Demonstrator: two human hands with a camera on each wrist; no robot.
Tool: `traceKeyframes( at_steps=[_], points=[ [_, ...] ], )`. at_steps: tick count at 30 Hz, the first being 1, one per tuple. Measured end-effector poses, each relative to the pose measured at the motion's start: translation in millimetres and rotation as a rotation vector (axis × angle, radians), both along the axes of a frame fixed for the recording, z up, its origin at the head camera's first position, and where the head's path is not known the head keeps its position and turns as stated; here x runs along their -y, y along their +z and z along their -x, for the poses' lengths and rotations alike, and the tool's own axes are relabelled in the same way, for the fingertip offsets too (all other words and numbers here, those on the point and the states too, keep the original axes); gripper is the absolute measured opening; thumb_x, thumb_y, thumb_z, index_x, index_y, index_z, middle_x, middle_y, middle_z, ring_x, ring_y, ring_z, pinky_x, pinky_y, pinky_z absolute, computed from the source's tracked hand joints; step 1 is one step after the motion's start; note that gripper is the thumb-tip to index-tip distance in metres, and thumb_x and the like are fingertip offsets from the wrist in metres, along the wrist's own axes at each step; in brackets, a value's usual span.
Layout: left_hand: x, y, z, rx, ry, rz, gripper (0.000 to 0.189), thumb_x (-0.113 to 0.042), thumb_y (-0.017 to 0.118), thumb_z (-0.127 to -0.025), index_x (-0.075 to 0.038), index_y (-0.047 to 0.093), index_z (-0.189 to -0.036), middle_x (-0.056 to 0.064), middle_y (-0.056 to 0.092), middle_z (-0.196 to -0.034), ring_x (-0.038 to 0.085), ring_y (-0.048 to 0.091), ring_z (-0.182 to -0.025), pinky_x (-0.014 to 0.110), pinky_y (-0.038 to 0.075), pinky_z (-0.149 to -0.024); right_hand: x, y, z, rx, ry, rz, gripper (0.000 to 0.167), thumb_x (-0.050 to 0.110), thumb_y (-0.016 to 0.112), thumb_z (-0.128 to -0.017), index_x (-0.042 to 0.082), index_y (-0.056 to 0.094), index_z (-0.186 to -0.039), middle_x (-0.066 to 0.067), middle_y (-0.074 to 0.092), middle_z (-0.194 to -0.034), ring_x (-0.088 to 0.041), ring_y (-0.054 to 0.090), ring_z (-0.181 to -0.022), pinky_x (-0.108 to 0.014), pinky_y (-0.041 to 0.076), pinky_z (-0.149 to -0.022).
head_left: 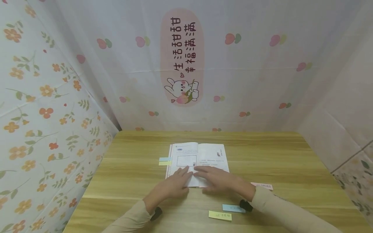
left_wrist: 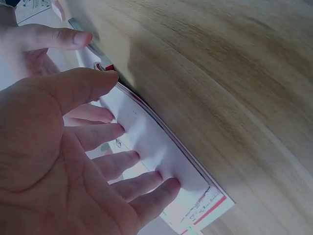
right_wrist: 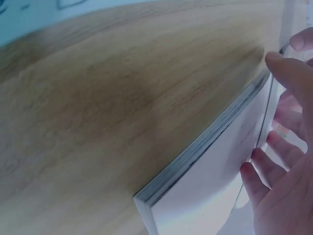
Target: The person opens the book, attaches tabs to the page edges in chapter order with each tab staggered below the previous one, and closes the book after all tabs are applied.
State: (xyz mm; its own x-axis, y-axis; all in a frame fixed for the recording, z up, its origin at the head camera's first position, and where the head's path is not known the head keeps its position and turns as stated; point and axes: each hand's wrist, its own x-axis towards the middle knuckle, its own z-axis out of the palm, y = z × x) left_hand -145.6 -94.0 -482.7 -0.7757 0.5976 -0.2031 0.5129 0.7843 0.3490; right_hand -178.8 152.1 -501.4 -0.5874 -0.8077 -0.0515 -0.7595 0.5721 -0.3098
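An open book point(head_left: 211, 152) lies flat on the wooden table, its spine pointing away from me. My left hand point(head_left: 177, 183) rests its fingertips on the left page near the center fold; in the left wrist view the fingers point(left_wrist: 146, 183) are spread and nearly straight on the paper. On the right page, my right hand point(head_left: 217, 179) touches close to the same fold with extended fingers. Neither hand grips anything. A blue sticky tab point(head_left: 165, 159) and a yellow sticky tab point(head_left: 164, 163) stick out from the book's left edge.
Right of the book lies a pink strip point(head_left: 263, 186) with writing, partly behind my right forearm. Nearer me are a blue strip point(head_left: 233, 208) and a yellow strip point(head_left: 220, 216), also written on. A patterned curtain point(head_left: 247, 81) hangs behind the wooden table point(head_left: 131, 161).
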Motion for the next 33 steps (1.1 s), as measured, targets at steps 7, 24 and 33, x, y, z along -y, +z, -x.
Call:
traceKeyframes(
  at_steps=[7, 24, 33],
  points=[
    [-1.4, 2.1, -3.1, -0.013, -0.007, 0.035, 0.064, -0.022, 0.065, -0.096, -0.005, 0.042, -0.154, 0.019, 0.027, -0.162, 0.044, 0.031, -0.144, 0.050, 0.030, -0.116, -15, -3.3, 1.9, 0.012, -0.025, 0.018, 0.066, 0.029, 0.077, -0.091, 0.014, 0.051, -0.150, -0.006, 0.037, -0.160, -0.025, 0.035, -0.145, -0.044, 0.032, -0.116],
    [-36.1, -10.7, 30.4, -0.100, 0.000, 0.147, 0.061, -0.033, 0.047, -0.107, -0.005, 0.031, -0.159, 0.010, 0.017, -0.168, 0.039, 0.019, -0.149, 0.055, 0.032, -0.114, -26, -0.8, 1.3, 0.012, -0.011, 0.007, 0.063, 0.031, 0.074, -0.094, 0.012, 0.052, -0.150, -0.012, 0.037, -0.160, -0.031, 0.034, -0.145, -0.049, 0.032, -0.115],
    [-64.7, -22.2, 66.0, -0.148, 0.089, 0.317, 0.062, -0.039, 0.028, -0.110, -0.009, 0.016, -0.163, 0.005, 0.001, -0.170, 0.036, 0.004, -0.152, 0.059, 0.020, -0.118, -26, -1.0, 6.7, 0.070, 0.002, 0.014, 0.061, 0.029, 0.073, -0.094, 0.009, 0.053, -0.148, -0.014, 0.035, -0.160, -0.032, 0.033, -0.145, -0.049, 0.032, -0.115]
  ],
)
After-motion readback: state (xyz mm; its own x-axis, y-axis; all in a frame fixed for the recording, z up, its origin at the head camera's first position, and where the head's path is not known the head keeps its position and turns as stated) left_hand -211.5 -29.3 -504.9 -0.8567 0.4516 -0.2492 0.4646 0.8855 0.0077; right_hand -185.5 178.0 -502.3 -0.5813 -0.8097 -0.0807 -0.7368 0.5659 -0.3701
